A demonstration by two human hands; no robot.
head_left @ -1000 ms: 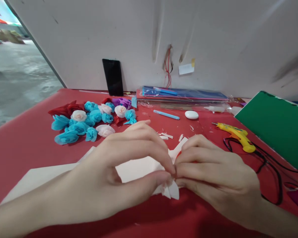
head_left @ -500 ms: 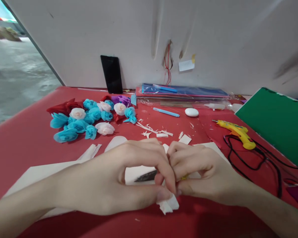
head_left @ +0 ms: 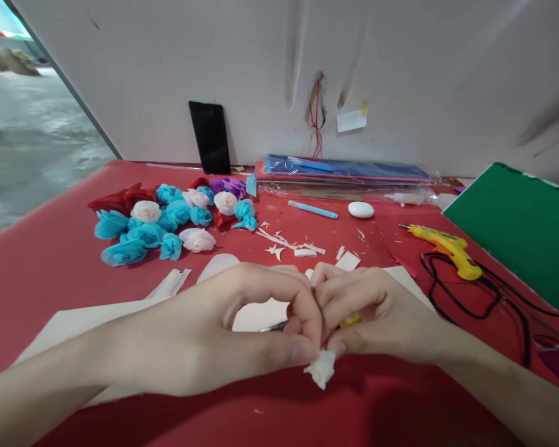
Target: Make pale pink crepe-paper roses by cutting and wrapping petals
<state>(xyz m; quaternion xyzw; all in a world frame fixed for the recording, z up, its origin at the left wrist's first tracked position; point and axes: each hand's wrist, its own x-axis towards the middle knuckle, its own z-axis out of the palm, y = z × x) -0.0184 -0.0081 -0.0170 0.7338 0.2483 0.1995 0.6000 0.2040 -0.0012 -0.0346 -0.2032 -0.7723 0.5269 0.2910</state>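
Note:
My left hand (head_left: 223, 335) and my right hand (head_left: 377, 313) meet fingertip to fingertip low over the red table (head_left: 51, 267). Both are closed in a pinch on a small crumpled piece of white paper (head_left: 321, 367), which sticks out below the thumbs. Under the hands lies a white paper sheet (head_left: 74, 323). A dark blade and a bit of yellow handle, probably scissors (head_left: 279, 325), show beneath my fingers. A heap of paper flowers (head_left: 168, 217) in blue, white, red and purple lies at the back left.
A yellow glue gun (head_left: 445, 248) with a black cable (head_left: 494, 304) lies right. A green board (head_left: 526, 236) stands far right. By the back wall are a black phone (head_left: 209, 138), packs of coloured sheets (head_left: 345, 171), a blue pen (head_left: 312, 210) and a white oval object (head_left: 360, 209). White scraps (head_left: 289, 243) litter the middle.
Both hands have drawn closer together and toward me. The white paper between the fingertips has been squeezed from a flat folded piece into a small crumpled wad.

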